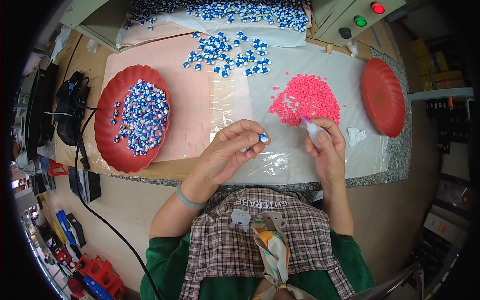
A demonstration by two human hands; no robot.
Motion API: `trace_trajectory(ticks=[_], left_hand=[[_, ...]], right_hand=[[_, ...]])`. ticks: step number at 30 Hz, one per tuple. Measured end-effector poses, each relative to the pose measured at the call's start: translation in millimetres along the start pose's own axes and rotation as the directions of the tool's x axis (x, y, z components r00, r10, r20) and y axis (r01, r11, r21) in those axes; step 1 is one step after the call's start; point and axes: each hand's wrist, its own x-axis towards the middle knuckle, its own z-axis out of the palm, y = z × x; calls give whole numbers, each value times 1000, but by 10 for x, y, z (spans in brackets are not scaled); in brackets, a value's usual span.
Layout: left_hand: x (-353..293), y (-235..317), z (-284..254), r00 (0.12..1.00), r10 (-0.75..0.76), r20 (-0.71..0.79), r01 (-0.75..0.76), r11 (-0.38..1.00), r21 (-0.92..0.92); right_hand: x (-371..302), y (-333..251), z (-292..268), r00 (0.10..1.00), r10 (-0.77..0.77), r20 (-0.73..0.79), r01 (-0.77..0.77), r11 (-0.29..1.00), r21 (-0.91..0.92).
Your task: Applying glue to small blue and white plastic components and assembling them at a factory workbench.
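Between the thumb and fingers of my left hand (pixel 229 150) is a small blue-and-white piece (pixel 263 138), held up over the near part of the table. My right hand (pixel 329 150) is wrapped round a small white squeeze bottle (pixel 314 134) with a purple tip. That tip points at the near edge of a heap of tiny pink pieces (pixel 306 95). Loose blue-and-white pieces (pixel 220 52) lie scattered beyond my hands. To the left, a red scalloped tray (pixel 106 145) bears a pile of blue-and-white pieces (pixel 142 115), with pink specks showing on some.
A second red scalloped tray (pixel 384 97) rests at the right. Beside the pink heap lies a crumpled white scrap (pixel 356 136). At the back, an open machine (pixel 345 15) holds many more pieces and carries red and green buttons. A black cable (pixel 77 165) hangs at the left.
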Motion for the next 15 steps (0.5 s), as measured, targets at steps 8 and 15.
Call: trace_trajectory(ticks=[8,15], left_hand=[[-32,-79,101,994,79,-78,-54,957,283],[-65,-161,130,976,215,-45,-171,872,459]], right_hand=[[-26,-123,111,984,-173,-48,164,975,-148],[-128,-206,227,927,-375,16,343,827,-446]])
